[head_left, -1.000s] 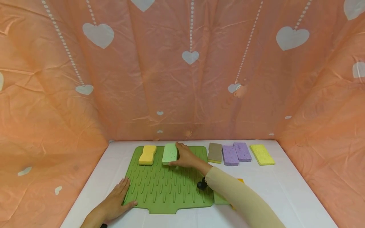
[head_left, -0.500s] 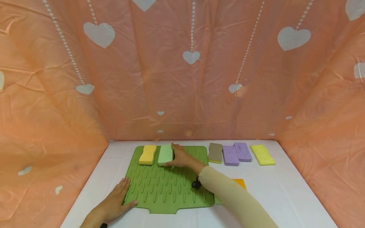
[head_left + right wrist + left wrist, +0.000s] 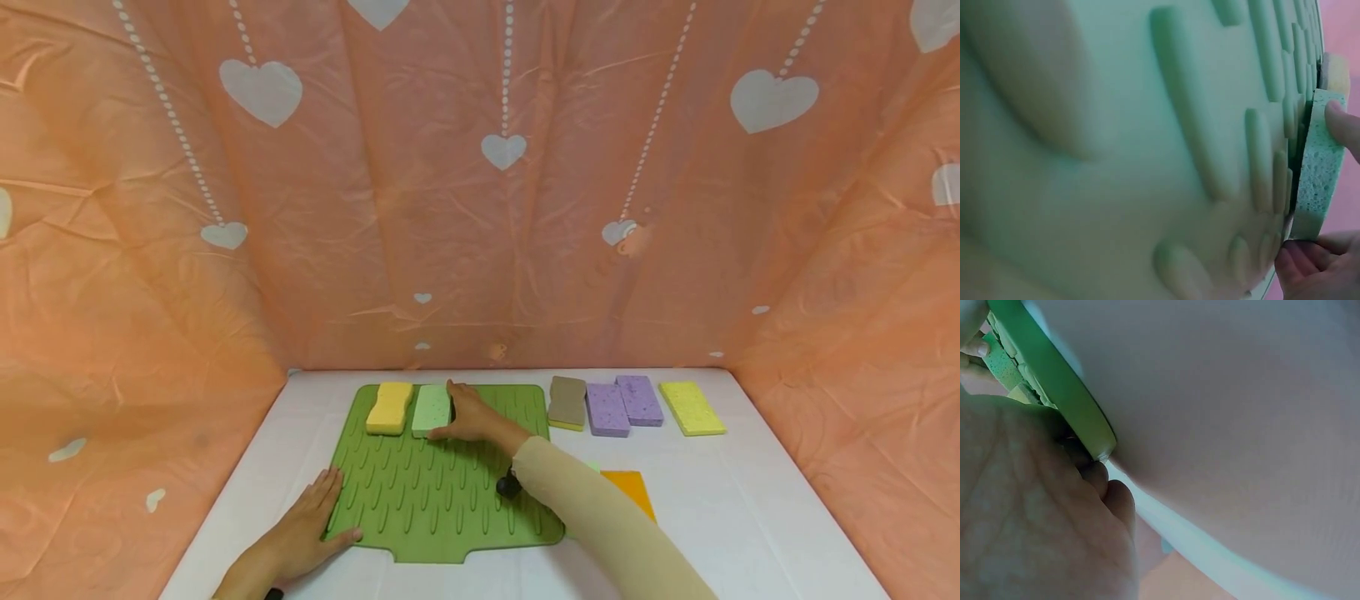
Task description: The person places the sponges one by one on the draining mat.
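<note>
Pale green sponge (image 3: 431,410) at the far part of the green mat (image 3: 442,500), pinched carefully between thumb and fingers of the right hand (image 3: 472,417). Near the mat's far left corner, yellow sponge (image 3: 389,408). At the mat's near left corner, left hand (image 3: 303,527), fingers stretched, touching the edge.

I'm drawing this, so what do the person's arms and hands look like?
The right hand has no glove; behind it comes a plain beige sleeve, with a rounded black gadget at the wrist. The left hand has no glove either; something black peeks by that wrist, but no sleeve.
</note>
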`<state>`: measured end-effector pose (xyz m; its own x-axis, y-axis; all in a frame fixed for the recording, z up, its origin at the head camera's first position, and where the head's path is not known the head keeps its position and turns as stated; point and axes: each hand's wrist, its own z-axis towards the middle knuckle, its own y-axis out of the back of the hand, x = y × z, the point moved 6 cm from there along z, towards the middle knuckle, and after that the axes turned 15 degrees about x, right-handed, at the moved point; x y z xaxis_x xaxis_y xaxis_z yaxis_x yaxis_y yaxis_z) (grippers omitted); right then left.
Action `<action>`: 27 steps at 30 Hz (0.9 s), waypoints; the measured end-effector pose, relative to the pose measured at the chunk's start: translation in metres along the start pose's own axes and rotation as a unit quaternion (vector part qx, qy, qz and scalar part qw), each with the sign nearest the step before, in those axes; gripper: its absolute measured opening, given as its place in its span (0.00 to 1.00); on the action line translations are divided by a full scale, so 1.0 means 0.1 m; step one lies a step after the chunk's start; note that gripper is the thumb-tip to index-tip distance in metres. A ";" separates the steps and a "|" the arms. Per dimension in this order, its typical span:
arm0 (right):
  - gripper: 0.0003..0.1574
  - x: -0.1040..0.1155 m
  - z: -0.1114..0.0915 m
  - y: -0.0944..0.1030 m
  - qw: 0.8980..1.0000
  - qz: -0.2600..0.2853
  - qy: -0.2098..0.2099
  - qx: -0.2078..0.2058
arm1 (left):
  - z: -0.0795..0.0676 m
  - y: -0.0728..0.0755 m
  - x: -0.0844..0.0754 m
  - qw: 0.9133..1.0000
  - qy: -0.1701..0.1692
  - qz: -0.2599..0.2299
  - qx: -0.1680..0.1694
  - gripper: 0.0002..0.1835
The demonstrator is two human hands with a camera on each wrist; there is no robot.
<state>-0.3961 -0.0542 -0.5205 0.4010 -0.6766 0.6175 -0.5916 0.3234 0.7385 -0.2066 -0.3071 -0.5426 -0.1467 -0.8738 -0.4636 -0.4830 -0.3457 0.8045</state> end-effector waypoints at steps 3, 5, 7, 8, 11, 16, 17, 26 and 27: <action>0.76 0.00 0.00 0.00 1.000 -0.006 -0.004 0.003 | -0.01 0.01 -0.02 1.000 0.000 -0.007 0.000 0.60; 0.76 0.01 0.00 0.00 1.000 -0.009 -0.003 0.003 | -0.01 0.02 -0.03 1.000 -0.003 0.001 -0.003 0.60; 0.75 0.01 0.00 0.00 1.000 -0.011 -0.003 0.005 | -0.01 0.03 -0.05 1.000 -0.003 -0.002 -0.003 0.60; 0.75 0.01 0.00 0.00 1.000 -0.013 -0.003 0.005 | -0.02 0.03 -0.05 1.000 -0.005 -0.003 -0.003 0.59; 0.74 0.01 0.01 0.00 1.000 -0.014 -0.004 0.008 | -0.02 0.03 -0.05 1.000 -0.006 -0.005 -0.003 0.59; 0.74 -0.01 0.01 0.00 1.000 -0.016 -0.008 0.014 | -0.02 0.03 -0.05 1.000 -0.008 -0.006 -0.005 0.59; 0.74 -0.01 0.01 0.00 1.000 -0.016 -0.008 0.014 | -0.02 0.03 -0.05 1.000 -0.007 -0.008 -0.004 0.59; 0.75 -0.03 0.01 0.01 1.000 0.004 0.004 0.026 | -0.02 0.02 -0.04 1.000 0.002 -0.019 0.001 0.60; 0.75 -0.04 0.01 0.01 1.000 0.006 0.006 0.028 | -0.02 0.02 -0.04 1.000 -0.001 -0.011 -0.002 0.60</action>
<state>-0.3990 -0.0518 -0.5219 0.4021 -0.6639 0.6305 -0.6345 0.2944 0.7146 -0.2053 -0.3046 -0.5380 -0.1366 -0.8653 -0.4824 -0.4832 -0.3669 0.7949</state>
